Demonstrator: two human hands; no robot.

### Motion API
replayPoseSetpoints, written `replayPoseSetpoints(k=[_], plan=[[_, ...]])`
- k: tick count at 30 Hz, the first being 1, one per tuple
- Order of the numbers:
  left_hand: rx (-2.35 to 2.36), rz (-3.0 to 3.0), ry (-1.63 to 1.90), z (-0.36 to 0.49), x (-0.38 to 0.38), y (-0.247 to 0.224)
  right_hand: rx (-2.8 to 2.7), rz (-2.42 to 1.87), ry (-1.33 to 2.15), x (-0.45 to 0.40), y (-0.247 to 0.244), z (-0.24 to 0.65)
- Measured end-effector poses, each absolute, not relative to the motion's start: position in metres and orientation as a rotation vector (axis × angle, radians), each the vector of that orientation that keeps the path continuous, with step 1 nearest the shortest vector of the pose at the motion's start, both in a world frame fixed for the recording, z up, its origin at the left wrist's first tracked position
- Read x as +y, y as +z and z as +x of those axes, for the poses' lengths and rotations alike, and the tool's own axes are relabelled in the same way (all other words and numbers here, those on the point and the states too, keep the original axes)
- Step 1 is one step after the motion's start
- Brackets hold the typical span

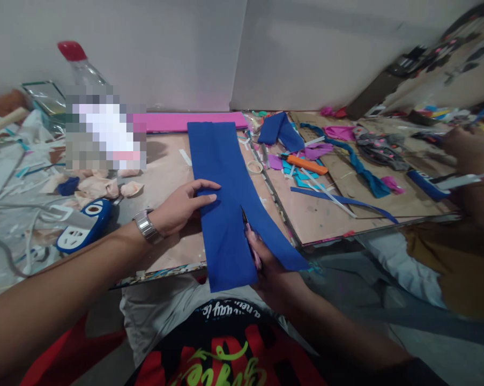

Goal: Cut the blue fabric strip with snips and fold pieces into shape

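Note:
A long strip of blue cloth (221, 161) lies over the board in front of me and hangs past its near edge. My left hand (185, 206) holds the cloth at its left edge, thumb and forefinger on top and the other fingers mostly hidden. In my right hand (272, 268) is a pair of scissors (253, 244) with pinkish handles. Their dark blades point away from me, inside a long slit that runs up from the cloth's near end. Right of the slit, the narrower piece spreads outward. A roll of tape (254, 167) sits beside the cloth.
Folded pink cloth (193, 122) lies behind. To the right are an orange cutter (306, 164), blue scraps (282, 131) and paper strips. A blue-white power strip (84, 225) with cables and a red-capped bottle (72, 51) stand left. Another person's hand (467, 155) is at far right.

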State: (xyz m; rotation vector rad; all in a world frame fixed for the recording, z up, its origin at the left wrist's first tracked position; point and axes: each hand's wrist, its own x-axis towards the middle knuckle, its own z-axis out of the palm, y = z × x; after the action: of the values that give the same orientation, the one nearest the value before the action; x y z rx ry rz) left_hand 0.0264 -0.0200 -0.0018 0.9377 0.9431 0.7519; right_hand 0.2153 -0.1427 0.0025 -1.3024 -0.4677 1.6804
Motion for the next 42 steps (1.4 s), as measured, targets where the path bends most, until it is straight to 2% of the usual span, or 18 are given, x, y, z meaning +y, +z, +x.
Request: replayPoseSetpoints(k=[3, 15, 42], plan=[[0.945, 0.951, 0.773, 0.027, -0.018, -0.004, -0.356, -1.25, 1.766, -0.141, 0.007, 0.215], [0.948, 0.985, 0.677, 0.026, -0.024, 0.008, -0.476, -1.244, 1.828, -0.137, 0.009, 0.218], [0.937, 0.978, 0.655, 0.025, -0.025, 0.007, -0.495, -1.3, 1.779, -0.136, 0.013, 0.216]])
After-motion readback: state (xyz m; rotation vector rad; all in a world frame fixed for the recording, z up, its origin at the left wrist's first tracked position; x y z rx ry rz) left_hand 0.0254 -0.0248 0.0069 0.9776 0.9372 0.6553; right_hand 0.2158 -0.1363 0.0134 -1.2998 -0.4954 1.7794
